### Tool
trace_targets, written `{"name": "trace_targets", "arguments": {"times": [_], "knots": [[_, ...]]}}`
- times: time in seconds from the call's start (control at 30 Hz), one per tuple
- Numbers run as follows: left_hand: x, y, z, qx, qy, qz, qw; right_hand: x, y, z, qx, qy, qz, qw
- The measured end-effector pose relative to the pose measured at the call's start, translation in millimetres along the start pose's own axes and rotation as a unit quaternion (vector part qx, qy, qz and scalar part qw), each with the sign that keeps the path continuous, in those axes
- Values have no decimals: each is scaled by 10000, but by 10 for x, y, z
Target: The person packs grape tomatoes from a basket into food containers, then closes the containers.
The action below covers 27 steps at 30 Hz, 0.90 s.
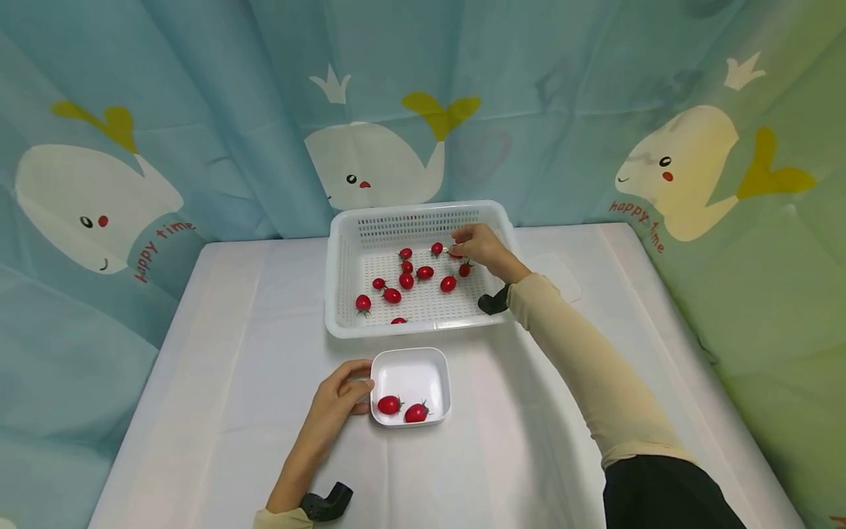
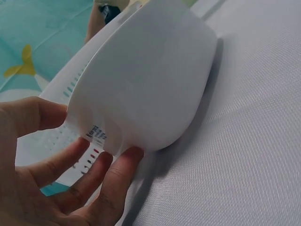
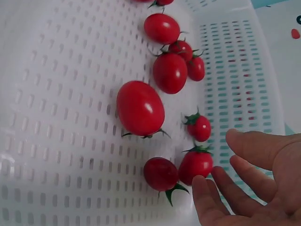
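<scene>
Black sleeve (image 1: 661, 488) fronts head view; right grip (image 1: 485, 248) is over tomatoes (image 1: 448, 283) in basket (image 1: 396, 330); bowl (image 1: 410, 375) on desk (image 1: 264, 353) contains two. Left wrist view: spread left grip (image 2: 47, 190) touches bowl, which hides part of basket. Right wrist view: right grip parted at one tomato (image 3: 194, 164), holding nothing; contact unclear.

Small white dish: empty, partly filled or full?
The small white dish is partly filled: two cherry tomatoes lie along its near side, and the rest of its floor is bare.
</scene>
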State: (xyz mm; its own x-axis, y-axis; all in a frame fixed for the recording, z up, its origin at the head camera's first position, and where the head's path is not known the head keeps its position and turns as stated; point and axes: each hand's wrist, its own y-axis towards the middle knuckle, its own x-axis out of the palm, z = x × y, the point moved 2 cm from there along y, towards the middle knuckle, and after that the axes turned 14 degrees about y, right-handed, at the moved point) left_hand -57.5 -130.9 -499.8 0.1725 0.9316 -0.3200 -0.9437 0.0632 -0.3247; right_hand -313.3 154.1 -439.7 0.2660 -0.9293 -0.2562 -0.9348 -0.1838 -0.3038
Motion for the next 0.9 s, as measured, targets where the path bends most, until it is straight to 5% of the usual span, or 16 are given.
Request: {"name": "trace_targets", "arguments": {"times": [0.9], "knots": [[9, 19, -6, 5, 99, 84, 9999, 35, 128, 183, 130, -66, 12, 9999]]}}
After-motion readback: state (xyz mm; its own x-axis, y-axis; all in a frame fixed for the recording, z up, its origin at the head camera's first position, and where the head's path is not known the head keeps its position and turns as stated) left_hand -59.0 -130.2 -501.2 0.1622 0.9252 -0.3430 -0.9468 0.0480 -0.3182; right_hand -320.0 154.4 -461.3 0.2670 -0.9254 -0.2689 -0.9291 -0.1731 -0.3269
